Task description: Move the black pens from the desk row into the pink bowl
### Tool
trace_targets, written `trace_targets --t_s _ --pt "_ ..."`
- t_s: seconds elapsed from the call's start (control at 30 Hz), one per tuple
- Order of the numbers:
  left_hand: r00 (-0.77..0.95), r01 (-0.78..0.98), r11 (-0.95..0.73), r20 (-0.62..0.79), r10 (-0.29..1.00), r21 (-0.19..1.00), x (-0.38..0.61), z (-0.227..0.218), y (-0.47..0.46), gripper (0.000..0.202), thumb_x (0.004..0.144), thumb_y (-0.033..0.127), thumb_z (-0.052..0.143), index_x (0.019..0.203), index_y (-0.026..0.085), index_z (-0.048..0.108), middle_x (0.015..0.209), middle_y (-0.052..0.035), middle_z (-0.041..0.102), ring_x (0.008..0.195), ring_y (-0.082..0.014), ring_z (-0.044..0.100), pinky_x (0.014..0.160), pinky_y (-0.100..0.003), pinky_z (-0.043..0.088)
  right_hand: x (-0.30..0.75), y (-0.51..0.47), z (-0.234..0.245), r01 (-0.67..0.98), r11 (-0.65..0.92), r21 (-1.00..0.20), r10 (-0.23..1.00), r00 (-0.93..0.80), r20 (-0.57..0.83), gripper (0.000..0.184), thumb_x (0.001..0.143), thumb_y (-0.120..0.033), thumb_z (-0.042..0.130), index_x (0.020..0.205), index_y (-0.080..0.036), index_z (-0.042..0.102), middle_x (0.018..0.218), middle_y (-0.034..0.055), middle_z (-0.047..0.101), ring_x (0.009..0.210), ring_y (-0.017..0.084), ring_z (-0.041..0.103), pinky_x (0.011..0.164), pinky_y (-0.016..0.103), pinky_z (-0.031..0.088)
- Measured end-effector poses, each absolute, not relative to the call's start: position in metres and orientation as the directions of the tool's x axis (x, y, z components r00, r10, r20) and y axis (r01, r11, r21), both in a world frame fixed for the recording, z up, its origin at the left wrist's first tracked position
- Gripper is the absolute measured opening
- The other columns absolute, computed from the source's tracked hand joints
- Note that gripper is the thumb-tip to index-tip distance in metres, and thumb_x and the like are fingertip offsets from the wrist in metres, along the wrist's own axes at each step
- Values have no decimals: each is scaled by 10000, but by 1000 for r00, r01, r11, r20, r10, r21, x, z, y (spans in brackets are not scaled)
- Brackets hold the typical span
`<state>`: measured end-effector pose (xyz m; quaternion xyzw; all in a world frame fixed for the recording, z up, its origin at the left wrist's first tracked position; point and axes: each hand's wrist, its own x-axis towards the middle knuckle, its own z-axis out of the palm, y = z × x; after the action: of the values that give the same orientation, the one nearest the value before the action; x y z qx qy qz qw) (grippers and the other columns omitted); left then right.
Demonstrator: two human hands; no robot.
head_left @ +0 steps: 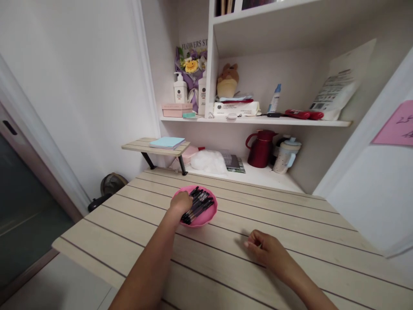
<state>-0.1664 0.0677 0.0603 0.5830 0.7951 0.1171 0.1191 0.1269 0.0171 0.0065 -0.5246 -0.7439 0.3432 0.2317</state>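
Head view, two hands [181,201] [265,250], one bowl [208,214]

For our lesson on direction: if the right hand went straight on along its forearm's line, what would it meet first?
The right hand would probably meet the right side of the pink bowl first; its height is unclear, so it could pass above.
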Motion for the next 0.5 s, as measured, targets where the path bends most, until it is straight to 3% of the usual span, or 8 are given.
trace_targets --t_s 0.13,0.3,0.5 --pt "-307 895 311 -64 950 319 -164 55 70 352 813 323 381 960 128 634 1026 -169 645 952 -242 592 754 -289 414 118 3 2 639 228 -735 936 -351 -14 249 738 -375 488 578 -197 419 533 -23 493 513 109 402 495 235 269" --pt "-334 879 327 -41 942 348 -166 52 72 252 749 216 473 889 101 650 972 -205 649 929 -285 596 753 -327 421 114 -7 -6 596 241 -766 928 -373 2 272 745 -388 477 571 -201 382 528 -31 447 521 106 378 488 229 264" --pt "-321 838 251 66 945 485 -168 67 59 202 754 176 474 908 107 586 991 -192 621 946 -260 576 752 -313 412 116 -11 -14 529 198 -825 944 -330 15 321 734 -448 499 563 -203 382 518 -36 434 518 110 382 493 235 288"
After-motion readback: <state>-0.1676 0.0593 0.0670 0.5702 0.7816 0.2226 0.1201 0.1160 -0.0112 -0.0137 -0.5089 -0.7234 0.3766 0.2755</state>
